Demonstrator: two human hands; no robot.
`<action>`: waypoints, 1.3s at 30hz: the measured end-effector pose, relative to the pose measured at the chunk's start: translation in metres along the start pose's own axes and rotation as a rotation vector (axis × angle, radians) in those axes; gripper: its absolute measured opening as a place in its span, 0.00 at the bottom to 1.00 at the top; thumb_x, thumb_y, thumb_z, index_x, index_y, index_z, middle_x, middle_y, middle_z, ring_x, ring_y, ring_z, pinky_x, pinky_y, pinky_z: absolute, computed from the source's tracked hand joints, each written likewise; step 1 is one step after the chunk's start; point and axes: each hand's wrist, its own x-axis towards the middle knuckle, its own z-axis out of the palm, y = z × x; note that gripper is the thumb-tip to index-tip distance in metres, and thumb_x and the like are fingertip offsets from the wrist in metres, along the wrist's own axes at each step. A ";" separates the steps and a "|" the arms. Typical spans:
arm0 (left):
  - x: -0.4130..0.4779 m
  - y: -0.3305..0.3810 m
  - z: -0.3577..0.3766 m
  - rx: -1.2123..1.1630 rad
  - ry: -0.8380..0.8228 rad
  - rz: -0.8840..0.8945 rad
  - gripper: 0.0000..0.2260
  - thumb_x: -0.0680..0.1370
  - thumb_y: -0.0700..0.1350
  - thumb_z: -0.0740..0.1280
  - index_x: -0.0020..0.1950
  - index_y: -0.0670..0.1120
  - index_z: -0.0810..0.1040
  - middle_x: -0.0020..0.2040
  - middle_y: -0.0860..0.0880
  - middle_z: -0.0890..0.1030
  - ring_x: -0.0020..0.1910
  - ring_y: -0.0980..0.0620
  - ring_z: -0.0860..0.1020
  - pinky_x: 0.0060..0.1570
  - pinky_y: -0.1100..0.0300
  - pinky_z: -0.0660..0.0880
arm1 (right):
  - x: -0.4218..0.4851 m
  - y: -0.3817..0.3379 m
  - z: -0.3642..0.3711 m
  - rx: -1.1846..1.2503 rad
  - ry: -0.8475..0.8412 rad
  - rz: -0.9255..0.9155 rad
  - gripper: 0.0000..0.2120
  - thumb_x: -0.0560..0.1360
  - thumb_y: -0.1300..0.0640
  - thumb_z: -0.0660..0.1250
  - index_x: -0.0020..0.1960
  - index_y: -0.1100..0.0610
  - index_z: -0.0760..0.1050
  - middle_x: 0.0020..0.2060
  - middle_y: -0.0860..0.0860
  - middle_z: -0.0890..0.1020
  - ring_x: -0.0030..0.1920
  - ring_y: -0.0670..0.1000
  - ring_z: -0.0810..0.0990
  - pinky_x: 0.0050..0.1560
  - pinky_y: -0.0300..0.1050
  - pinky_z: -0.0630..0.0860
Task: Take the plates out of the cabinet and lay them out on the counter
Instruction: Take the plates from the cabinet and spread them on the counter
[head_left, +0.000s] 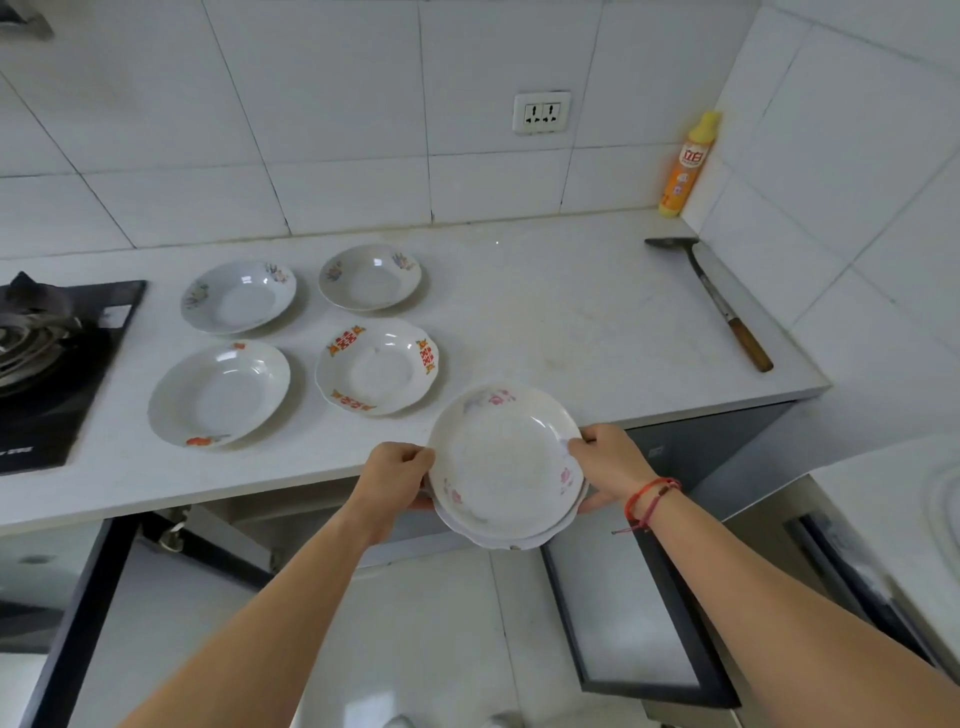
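Both my hands hold a small stack of white plates (506, 465) with pink flower prints, over the front edge of the counter (571, 322). My left hand (397, 473) grips the stack's left rim and my right hand (608, 462) grips its right rim. Several plates lie on the counter in two rows: a floral plate (239, 296) at back left, another floral plate (370, 278) at back right, a white plate (221, 392) with an orange mark at front left, and a plate with red characters (376, 366) at front right.
A black gas stove (52, 358) is at the counter's left end. A metal spatula (711, 301) with a wooden handle lies at the right, near a yellow bottle (688, 166) in the corner. Below the counter, cabinet doors (639, 623) stand open.
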 end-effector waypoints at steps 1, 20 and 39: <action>0.002 0.002 0.002 -0.001 0.008 0.001 0.11 0.80 0.37 0.61 0.49 0.32 0.80 0.44 0.40 0.84 0.40 0.46 0.84 0.35 0.56 0.81 | 0.003 -0.001 -0.003 -0.010 -0.003 -0.002 0.08 0.78 0.62 0.60 0.46 0.62 0.77 0.39 0.56 0.83 0.42 0.60 0.85 0.35 0.57 0.84; 0.149 0.060 -0.001 0.086 -0.008 0.011 0.07 0.79 0.38 0.65 0.52 0.38 0.81 0.46 0.42 0.84 0.42 0.47 0.84 0.34 0.58 0.82 | 0.126 -0.054 -0.017 -0.055 0.131 0.054 0.09 0.77 0.63 0.60 0.47 0.62 0.80 0.42 0.57 0.85 0.44 0.58 0.84 0.40 0.56 0.84; 0.230 0.075 0.023 0.217 0.074 -0.035 0.12 0.75 0.38 0.62 0.42 0.28 0.77 0.41 0.33 0.82 0.35 0.42 0.84 0.37 0.48 0.83 | 0.225 -0.077 -0.038 -0.145 0.079 0.073 0.10 0.74 0.64 0.60 0.42 0.61 0.81 0.37 0.57 0.84 0.38 0.60 0.84 0.35 0.60 0.84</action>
